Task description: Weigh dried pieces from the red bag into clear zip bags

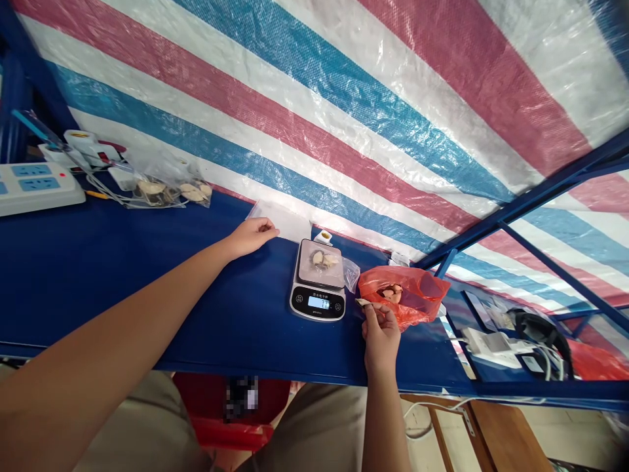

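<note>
A digital kitchen scale [319,303] stands on the blue desk, its lit display seeming to read 77. On its plate lies a small clear bag [324,259] of pale dried slices, its end hanging over the right side. My right hand [381,328] pinches a small pale slice [362,302] between thumb and fingers, just right of the scale. Behind that hand, an open red plastic bag [417,292] holds several brownish-pink pieces [392,293]. My left hand [251,237], loosely curled with nothing visible in it, rests beside a flat whitish sheet or bag [287,223].
Filled clear bags [170,187] lie at the back left, near a power strip [37,187] and cables. A striped tarp [295,131] hangs behind the blue desk [236,314]. To the right are a metal frame, a white device [491,346] and black headphones [545,334].
</note>
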`<state>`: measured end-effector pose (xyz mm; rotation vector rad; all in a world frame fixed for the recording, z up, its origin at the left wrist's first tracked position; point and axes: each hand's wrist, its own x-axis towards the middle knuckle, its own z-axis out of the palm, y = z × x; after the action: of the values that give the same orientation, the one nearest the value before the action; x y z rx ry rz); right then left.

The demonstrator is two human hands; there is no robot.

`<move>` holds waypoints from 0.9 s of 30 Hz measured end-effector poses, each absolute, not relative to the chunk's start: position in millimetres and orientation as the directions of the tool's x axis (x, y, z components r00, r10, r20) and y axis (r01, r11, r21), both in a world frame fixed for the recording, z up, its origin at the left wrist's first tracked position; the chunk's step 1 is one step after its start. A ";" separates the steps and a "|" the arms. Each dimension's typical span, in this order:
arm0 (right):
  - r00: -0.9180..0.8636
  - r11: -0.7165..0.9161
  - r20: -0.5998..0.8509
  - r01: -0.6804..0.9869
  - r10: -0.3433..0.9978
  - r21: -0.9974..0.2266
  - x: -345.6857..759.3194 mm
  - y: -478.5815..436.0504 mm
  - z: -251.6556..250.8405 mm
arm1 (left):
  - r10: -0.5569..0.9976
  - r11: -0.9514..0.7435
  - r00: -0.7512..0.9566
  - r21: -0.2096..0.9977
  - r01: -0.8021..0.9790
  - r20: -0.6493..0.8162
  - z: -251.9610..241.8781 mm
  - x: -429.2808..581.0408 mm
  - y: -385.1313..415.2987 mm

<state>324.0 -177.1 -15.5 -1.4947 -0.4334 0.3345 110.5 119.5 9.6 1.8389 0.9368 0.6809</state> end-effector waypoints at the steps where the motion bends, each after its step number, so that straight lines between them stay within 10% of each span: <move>1: 0.880 0.055 0.070 0.050 0.470 -0.997 324.1 -176.9 -15.1 | 0.829 -0.278 0.555 0.908 0.313 0.063 9.7 110.7 119.5; 15: 0.944 0.054 0.042 0.026 0.326 -0.998 325.8 -168.3 -8.7 | 0.809 -0.352 0.539 0.928 0.123 0.236 15.9 118.4 107.4; 27: 0.857 -0.020 0.006 0.019 0.515 -1.000 333.3 -114.8 6.7 | 0.362 -0.760 0.772 0.645 -0.079 0.522 13.5 144.3 62.8</move>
<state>333.3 -114.8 6.7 -1.5533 -0.4359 0.4153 144.3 62.8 13.5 2.2917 0.2097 0.8544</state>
